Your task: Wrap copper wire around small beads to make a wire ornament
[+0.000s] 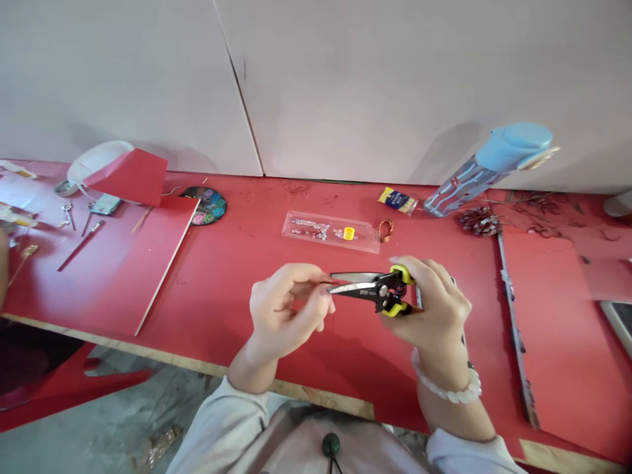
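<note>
The right hand (432, 306) is closed around the yellow-and-black handles of a pair of wire cutters (370, 288), whose metal blades point toward 9 o'clock and stand slightly parted. A pale bead bracelet (447, 388) circles the right wrist. The left hand (284, 309) is curled, thumb and forefinger pinched on a thin copper wire (330, 283) whose end lies between the blade tips; the wire is too fine to trace further. Both hands hover just above the red table (222, 289), near its front edge.

At 12 o'clock from the cutters lies a clear plastic tray (330, 232) holding small pale beads and a yellow spool (349, 232). Just beside its right end sits a small coil of copper wire (386, 228), and at 1 o'clock a yellow-and-blue packet (397, 199). Farther toward 2 o'clock, a blue-capped bottle (488, 168) stands tilted in view against the wall. At 10 o'clock a colourful round disc (210, 205) rests beside a raised red board (99, 257), with small metal tools (69, 214) beyond it.
</note>
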Available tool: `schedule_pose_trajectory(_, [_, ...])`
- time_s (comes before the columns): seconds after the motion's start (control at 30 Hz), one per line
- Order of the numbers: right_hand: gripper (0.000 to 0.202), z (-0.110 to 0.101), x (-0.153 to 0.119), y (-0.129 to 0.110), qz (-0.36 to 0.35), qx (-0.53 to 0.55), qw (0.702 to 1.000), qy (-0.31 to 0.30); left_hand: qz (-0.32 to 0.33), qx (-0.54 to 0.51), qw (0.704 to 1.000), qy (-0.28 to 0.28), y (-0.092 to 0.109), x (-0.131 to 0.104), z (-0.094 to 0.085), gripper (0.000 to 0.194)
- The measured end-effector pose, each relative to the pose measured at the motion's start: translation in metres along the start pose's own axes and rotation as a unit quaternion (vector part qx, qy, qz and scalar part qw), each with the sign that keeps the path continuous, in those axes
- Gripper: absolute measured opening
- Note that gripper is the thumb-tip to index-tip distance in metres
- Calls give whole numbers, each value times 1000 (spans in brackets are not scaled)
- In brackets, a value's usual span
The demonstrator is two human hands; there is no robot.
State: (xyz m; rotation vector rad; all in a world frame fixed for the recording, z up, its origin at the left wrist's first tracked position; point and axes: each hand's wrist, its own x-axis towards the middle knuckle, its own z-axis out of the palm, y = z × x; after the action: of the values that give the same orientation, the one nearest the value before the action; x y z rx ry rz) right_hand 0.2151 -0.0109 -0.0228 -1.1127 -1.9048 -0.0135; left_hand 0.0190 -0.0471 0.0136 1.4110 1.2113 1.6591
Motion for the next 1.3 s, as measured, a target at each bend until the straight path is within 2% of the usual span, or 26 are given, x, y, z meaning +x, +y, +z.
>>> schedule_pose_trajectory(0.2, [49,-4,2,0,-14,6,1000,-1,-35,-49,998,-3,7,-1,5,8])
schedule_pose_trajectory(0.4, [48,-8,2,0,-19,2,1000,-2,-15,-30,999,15,7,-4,7,9])
schedule_pose_trajectory(0.53, [40,-9,3,1,-33,-7,999,9,42,57,997,8,5,-3,4,4])
schedule_pose_trajectory(0.7, [42,-12,0,-2,-5,17,1000,2,123,147,981,-8,1,0,1,14])
schedule_pose_trajectory(0.77, [45,-18,-1,-5,43,70,996,-28,148,163,975,6,-3,1,1,14])
schedule_pose_trajectory(0.83, [45,-25,0,-11,98,163,977,-99,171,173,970,30,-8,1,1,14])
schedule_pose_trajectory(0.93, [33,-34,5,-22,143,293,917,-230,195,170,963,69,-16,2,2,18])
schedule_pose_trajectory(1.03, [25,-34,11,-30,171,338,870,-315,213,156,961,80,-20,4,3,20])
schedule_pose_trajectory(1.13, [22,-28,12,-33,209,335,847,-357,229,143,960,79,-21,8,3,22])
schedule_pose_trajectory(1.3, [17,-23,11,-30,248,333,823,-388,284,156,942,89,-22,14,-2,24])
